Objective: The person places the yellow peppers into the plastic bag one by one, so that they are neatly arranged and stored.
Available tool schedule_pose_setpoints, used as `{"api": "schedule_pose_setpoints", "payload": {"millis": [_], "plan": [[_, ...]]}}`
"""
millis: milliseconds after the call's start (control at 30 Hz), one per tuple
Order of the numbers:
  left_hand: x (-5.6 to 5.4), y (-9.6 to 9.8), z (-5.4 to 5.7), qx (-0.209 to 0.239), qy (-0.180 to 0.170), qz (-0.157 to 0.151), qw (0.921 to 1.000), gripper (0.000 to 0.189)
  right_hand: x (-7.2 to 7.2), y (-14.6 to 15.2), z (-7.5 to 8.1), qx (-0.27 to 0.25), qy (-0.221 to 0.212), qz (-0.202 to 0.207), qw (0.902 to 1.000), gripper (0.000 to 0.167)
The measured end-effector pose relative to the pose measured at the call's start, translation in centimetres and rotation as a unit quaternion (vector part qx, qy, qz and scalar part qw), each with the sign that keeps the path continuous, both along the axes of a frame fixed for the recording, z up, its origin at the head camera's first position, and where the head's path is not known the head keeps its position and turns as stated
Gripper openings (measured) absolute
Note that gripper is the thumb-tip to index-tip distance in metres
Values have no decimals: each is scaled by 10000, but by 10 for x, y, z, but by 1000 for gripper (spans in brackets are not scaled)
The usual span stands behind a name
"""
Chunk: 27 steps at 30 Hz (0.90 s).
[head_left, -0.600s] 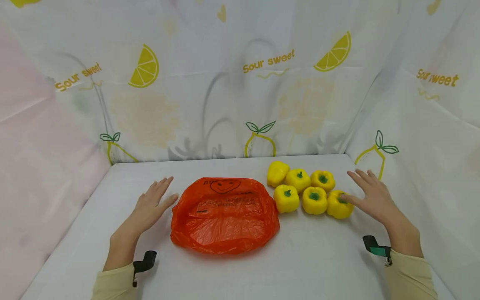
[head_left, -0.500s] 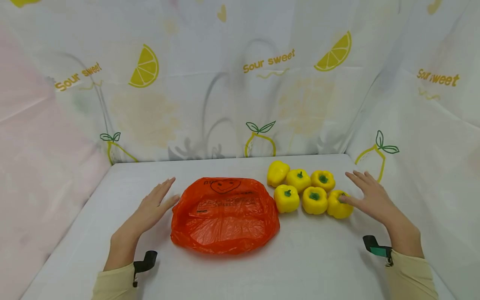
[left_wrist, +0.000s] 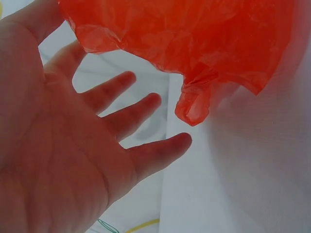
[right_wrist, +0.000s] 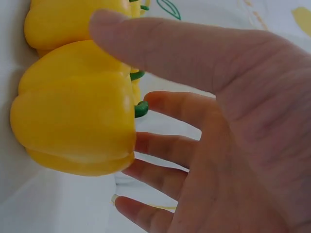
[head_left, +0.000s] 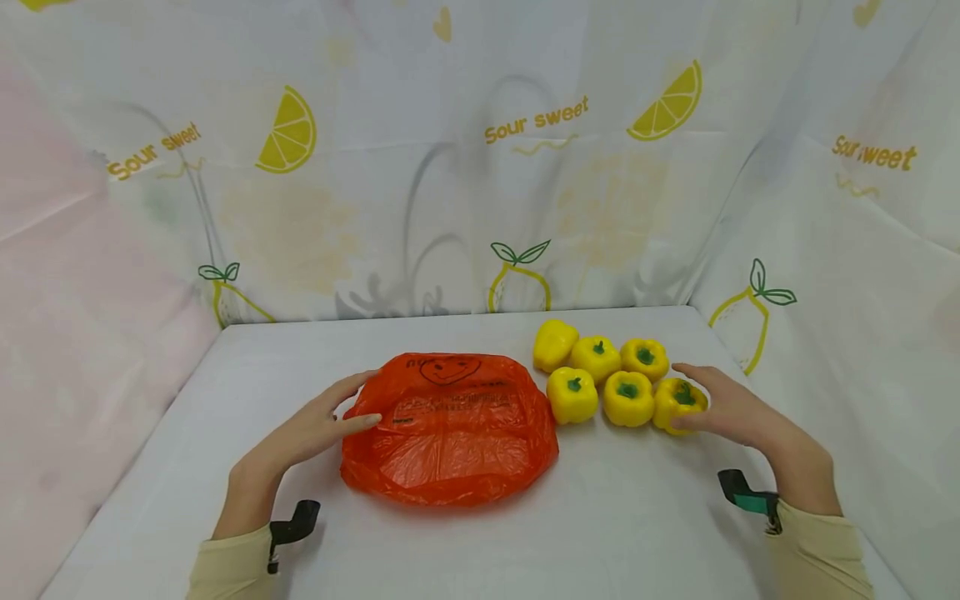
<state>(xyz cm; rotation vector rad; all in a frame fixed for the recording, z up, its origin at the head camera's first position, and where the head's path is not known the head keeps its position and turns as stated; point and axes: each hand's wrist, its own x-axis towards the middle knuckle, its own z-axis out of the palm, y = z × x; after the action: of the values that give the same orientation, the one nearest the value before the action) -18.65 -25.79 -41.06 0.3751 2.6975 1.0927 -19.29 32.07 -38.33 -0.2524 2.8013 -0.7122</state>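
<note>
A red plastic bag (head_left: 457, 450) with a smiley face print lies spread on the white table. My left hand (head_left: 311, 429) is at its left edge, thumb and index finger overlapping the rim in the head view. In the left wrist view its fingers (left_wrist: 138, 114) are spread below the bag's hanging corner. To the right of the bag several yellow bell peppers (head_left: 628, 400) with green stems stand grouped. My right hand (head_left: 738, 408) is around the rightmost bell pepper (right_wrist: 73, 116), thumb on the near side and fingers behind, relaxed rather than gripping.
A white table (head_left: 480, 550) is bounded by a lemon-printed curtain (head_left: 420, 208) at the back and right and a pinkish cloth (head_left: 90, 333) at the left. The peppers sit close together beside the bag's right edge.
My left hand has moved right to the bag's edge. My right hand has lowered and moved left to the rightmost bell pepper. Bag and peppers have stayed in place.
</note>
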Motion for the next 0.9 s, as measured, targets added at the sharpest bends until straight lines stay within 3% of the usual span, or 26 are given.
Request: {"api": "schedule_pose_setpoints", "payload": {"millis": [433, 900], "plan": [[1, 4, -2, -93, -294, -59, 9995, 69, -1, -7, -8, -149, 469, 215, 9986, 71], [1, 8, -3, -90, -422, -33, 9991, 72, 2, -10, 1, -52, 654, 84, 9978, 68]]}}
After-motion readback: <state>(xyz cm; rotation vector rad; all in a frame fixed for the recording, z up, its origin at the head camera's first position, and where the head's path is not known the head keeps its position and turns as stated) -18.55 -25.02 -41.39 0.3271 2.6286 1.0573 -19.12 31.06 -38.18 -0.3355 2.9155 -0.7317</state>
